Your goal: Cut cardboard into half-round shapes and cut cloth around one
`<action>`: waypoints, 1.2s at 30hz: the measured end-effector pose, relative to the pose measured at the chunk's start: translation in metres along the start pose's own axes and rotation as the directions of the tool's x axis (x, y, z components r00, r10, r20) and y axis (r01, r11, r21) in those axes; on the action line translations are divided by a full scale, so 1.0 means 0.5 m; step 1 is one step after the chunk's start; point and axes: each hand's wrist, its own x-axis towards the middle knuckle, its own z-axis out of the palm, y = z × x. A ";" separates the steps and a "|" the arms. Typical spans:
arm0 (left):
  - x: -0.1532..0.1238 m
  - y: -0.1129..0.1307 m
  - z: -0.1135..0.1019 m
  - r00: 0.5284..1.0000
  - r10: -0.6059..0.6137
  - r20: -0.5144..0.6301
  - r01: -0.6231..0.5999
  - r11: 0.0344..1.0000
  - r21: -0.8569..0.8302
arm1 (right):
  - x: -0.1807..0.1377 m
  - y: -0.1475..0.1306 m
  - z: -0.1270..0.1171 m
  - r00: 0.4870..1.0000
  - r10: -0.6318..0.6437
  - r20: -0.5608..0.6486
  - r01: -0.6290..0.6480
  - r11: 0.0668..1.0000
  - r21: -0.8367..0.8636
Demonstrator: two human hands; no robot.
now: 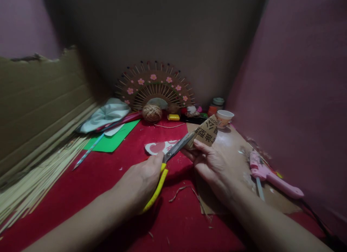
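While gripping yellow-handled scissors (173, 150) in left hand (142, 181), pinches printed cardboard piece (206, 133) in right hand (213, 165), blades at its edge, near worktop's (108, 172) right edge.

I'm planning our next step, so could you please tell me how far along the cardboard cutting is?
Done: trimmed strips on the red cloth suggest cuts are made. In hand: the left hand holds yellow scissors at the printed cardboard piece gripped by the right hand. Left: most of that piece looks uncut; the pink glue gun lies untouched.
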 end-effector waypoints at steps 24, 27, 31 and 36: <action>0.006 0.003 0.002 0.999 -0.014 0.037 0.009 0.990 0.144 | 0.007 0.004 -0.010 1.000 -0.013 -0.001 0.013 1.000 -0.025; 0.007 0.002 0.004 0.998 -0.021 0.067 0.009 0.985 0.173 | 0.006 0.006 -0.010 1.000 -0.012 -0.008 0.011 1.000 -0.027; 0.007 0.002 0.003 0.995 -0.029 0.097 0.006 0.972 0.233 | 0.005 0.007 -0.009 1.000 -0.016 -0.021 0.015 1.000 -0.019; 0.006 0.010 -0.009 0.982 -0.067 0.178 0.002 0.938 0.346 | 0.006 0.008 -0.008 1.000 -0.007 -0.023 0.007 1.000 -0.009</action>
